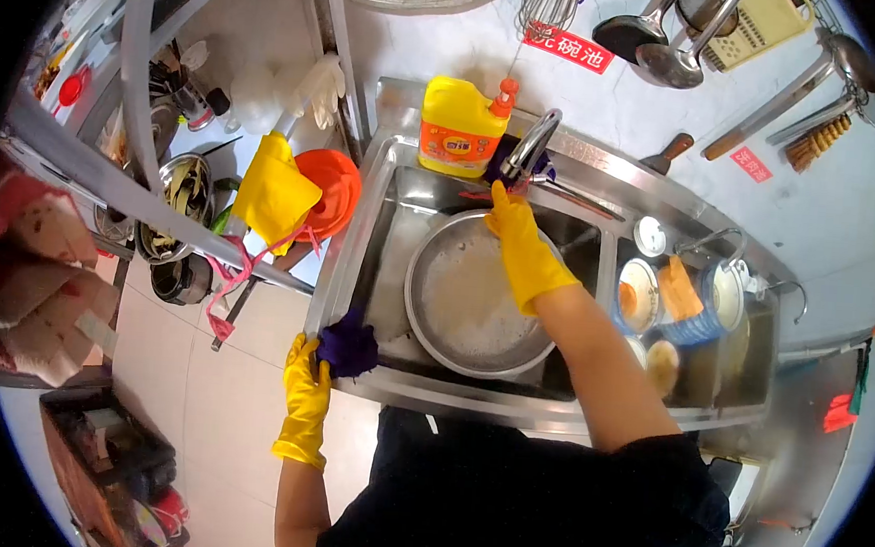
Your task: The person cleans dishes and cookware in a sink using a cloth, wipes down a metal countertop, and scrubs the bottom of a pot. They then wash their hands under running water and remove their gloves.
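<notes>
At the far left, a metal bowl (142,236) holds dark, leafy-looking scraps. To its right, a yellow cloth (276,191) hangs beside and partly over an orange-red basin (336,189).

The left hand (304,398), in a yellow rubber glove, is at the near left corner of the steel sink (460,401). Its fingers lie close together and point away from the body, with the thumb side against or just beside a bunched purple cloth (349,346) draped over the corner; whether the fingers grip the cloth or only rest by it, I cannot tell.

Farther right, a yellow bottle (458,134) with an orange cap stands at the back of the sink. In front of it, a round metal pan (472,276) lies in the left compartment, its inside cloudy and tan.

The right hand (524,247), gloved alike and well apart from the left, reaches over the pan. A finger extends to the tip of the faucet (538,139); touching or just below it is unclear, and the other fingers are partly hidden.

In the right compartment are bowls (639,286), an orange cloth (679,290) and a blue-sided stack of dishes (721,301).
</notes>
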Available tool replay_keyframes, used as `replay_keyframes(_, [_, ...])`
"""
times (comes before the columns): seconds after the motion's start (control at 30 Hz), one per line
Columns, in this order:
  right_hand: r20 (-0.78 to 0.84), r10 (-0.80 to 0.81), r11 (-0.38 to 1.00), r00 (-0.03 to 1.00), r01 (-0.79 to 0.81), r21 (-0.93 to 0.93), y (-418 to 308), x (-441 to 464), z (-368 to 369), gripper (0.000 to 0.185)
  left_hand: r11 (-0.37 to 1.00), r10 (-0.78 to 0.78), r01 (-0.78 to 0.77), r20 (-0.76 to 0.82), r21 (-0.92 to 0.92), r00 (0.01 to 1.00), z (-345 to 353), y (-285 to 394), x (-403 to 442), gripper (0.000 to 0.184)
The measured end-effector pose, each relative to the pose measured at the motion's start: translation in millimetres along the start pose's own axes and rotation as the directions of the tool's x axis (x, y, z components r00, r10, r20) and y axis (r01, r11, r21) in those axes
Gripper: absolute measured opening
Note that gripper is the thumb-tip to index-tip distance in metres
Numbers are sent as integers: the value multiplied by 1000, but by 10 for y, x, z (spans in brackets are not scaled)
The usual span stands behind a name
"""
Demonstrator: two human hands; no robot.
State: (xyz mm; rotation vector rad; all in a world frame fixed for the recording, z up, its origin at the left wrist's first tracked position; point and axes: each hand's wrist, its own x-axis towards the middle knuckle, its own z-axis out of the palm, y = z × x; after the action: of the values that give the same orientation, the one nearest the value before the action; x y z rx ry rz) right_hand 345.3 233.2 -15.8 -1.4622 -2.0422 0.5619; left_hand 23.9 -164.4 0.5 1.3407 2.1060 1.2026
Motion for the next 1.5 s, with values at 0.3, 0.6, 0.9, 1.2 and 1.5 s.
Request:
replay_keyframes(0.3, [261,166,944,951,-230,236,157,568,204,25,979,27,-36,46,202,999,-100,143,37,39])
replay_keyframes(0.6, [208,74,537,975,-215,816,-1136,-356,-1577,24,998,-63,66,-124,23,990,-209,123,6,28])
replay_keyframes(0.9, [548,542,241,637,-743,625,-356,247,-305,38,962,-218,182,-171,-204,961,-134,373,-275,25])
replay_keyframes(1.2, [404,444,240,800,-541,806,49,848,306,37,964,-267,258,-242,-70,933,-316,528,-569,23])
replay_keyframes(1.5, [452,260,159,853,-500,852,-1418,-293,-1772,44,944,-157,101,-160,-313,975,-88,776,-27,23])
